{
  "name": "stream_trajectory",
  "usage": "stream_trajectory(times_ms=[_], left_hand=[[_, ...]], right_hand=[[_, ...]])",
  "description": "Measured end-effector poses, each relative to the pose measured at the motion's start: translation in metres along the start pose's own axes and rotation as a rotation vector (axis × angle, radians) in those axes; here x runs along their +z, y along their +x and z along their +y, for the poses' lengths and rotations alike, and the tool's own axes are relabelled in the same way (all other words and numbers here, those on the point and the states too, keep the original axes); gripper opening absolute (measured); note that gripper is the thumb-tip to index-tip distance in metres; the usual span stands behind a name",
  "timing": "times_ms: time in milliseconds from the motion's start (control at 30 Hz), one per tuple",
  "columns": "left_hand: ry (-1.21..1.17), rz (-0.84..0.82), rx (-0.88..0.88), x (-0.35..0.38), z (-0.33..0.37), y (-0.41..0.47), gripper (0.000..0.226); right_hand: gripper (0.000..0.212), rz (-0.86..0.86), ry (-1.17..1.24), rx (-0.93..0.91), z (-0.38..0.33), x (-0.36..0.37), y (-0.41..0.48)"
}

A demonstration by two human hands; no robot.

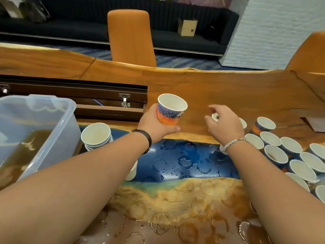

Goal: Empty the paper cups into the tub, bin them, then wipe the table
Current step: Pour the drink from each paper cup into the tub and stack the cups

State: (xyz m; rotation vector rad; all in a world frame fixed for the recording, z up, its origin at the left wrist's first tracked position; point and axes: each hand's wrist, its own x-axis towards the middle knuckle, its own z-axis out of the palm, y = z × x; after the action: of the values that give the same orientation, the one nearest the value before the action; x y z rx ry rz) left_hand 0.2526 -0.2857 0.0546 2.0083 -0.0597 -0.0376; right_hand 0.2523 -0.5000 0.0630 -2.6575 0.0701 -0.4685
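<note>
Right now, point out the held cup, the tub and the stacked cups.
held cup [168, 115]: head view, printed side wall.
tub [59, 138]: head view, clear right-hand wall.
stacked cups [95, 133]: head view, top cup's inside.

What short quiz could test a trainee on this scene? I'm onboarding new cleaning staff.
1. True or false: the left hand holds a paper cup.
2. The liquid in the tub is: A clear, B brown, C green.
3. Fill in: the unstacked cups stand on the person's ____ side.

Key: 1 true; 2 B; 3 right.
</note>
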Motion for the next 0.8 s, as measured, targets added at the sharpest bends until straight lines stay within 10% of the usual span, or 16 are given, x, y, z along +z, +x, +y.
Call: stream_trajectory(times_ms=[167, 400, 800], left_hand=[[0.029, -0.025, -0.003, 0.001, -0.005, -0.013, 0.084], [-0.003, -0.001, -0.023, 0.011, -0.013, -0.025, 0.085], [-0.016, 0.058, -0.049, -0.008, -0.029, -0.058, 0.082]], right_hand=[[0.029, -0.313, -0.518, 0.348, 0.079, 0.029, -0.011], [0.040, -0.401, -0.559, 0.412, 0.092, 0.033, -0.008], [0.013, -0.200, -0.374, -0.260, 0.015, 0.072, -0.062]])
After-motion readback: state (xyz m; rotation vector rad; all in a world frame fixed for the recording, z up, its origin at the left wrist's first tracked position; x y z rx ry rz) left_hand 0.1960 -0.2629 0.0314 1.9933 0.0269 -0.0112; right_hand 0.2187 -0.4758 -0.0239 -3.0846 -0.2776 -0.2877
